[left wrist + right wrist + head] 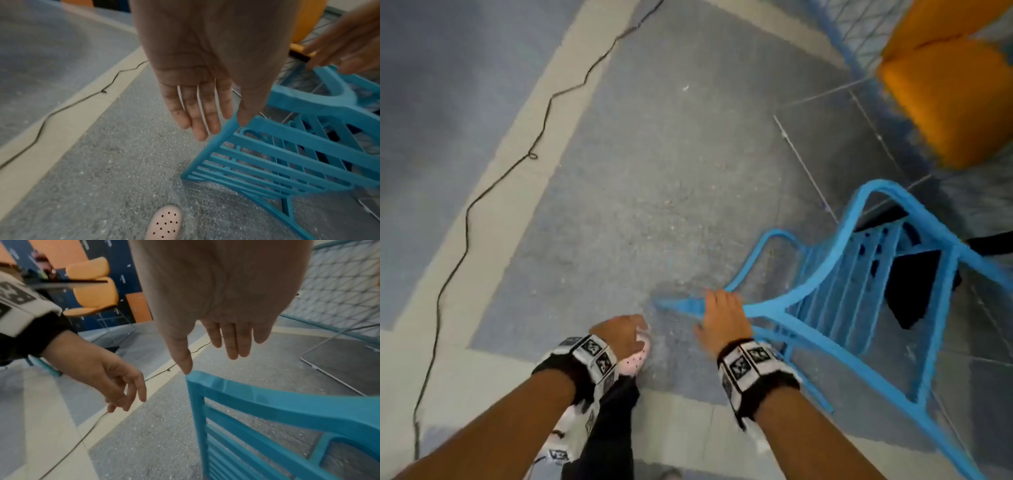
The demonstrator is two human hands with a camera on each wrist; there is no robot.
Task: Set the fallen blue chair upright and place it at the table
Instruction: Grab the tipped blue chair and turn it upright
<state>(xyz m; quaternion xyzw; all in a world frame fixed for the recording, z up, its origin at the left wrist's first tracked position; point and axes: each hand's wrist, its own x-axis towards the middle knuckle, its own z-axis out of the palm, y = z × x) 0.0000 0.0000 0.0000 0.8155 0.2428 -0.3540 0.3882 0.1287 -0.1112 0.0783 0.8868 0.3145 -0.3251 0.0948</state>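
The blue plastic chair (777, 310) lies tipped on the grey floor at the lower right, its slatted back (287, 155) nearest me. My right hand (722, 315) hovers over the top corner of the backrest (267, 405), fingers straight. In the right wrist view the thumb tip is at that corner; I cannot tell whether it touches. My left hand (625, 334) hangs to the left of the chair, apart from it, with fingers relaxed and nothing in them.
An orange padded chair (941, 102) and a blue wire mesh frame (859, 31) stand at the far right. A thin black cable (465, 219) runs along the pale floor stripe on the left. My pink perforated shoe (166, 225) is below the left hand.
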